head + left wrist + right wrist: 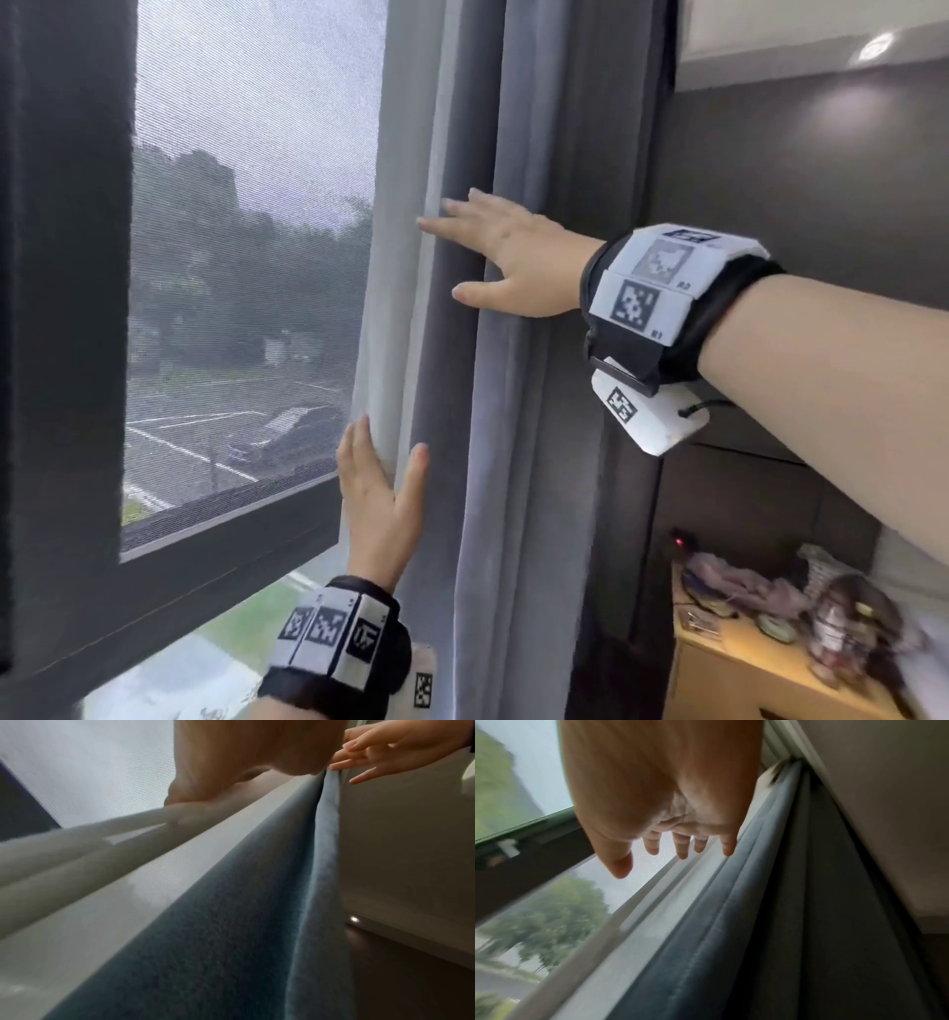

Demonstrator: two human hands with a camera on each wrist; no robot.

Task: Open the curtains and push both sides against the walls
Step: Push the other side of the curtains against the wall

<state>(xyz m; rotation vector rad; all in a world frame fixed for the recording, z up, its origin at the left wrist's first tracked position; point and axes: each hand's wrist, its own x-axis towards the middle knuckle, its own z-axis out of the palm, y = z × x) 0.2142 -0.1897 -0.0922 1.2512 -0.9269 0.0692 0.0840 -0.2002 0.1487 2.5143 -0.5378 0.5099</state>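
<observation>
Grey curtain (pixel 518 360) bunched at frame centre; right hand (pixel 506 246), fingers straight, presses its folds, while left hand (pixel 377 509) below, flat and spread, touches the white sheer (pixel 395 318).

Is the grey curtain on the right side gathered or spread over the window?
Gathered. The grey curtain hangs in folds beside the uncovered window; both hands press flat on it.

Screened window (pixel 246 257), cluttered wooden desk (pixel 729 673)

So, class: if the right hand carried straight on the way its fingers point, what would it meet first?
Probably the pale sheer curtain just beyond the right hand, then the window screen; depth is unclear.
</observation>
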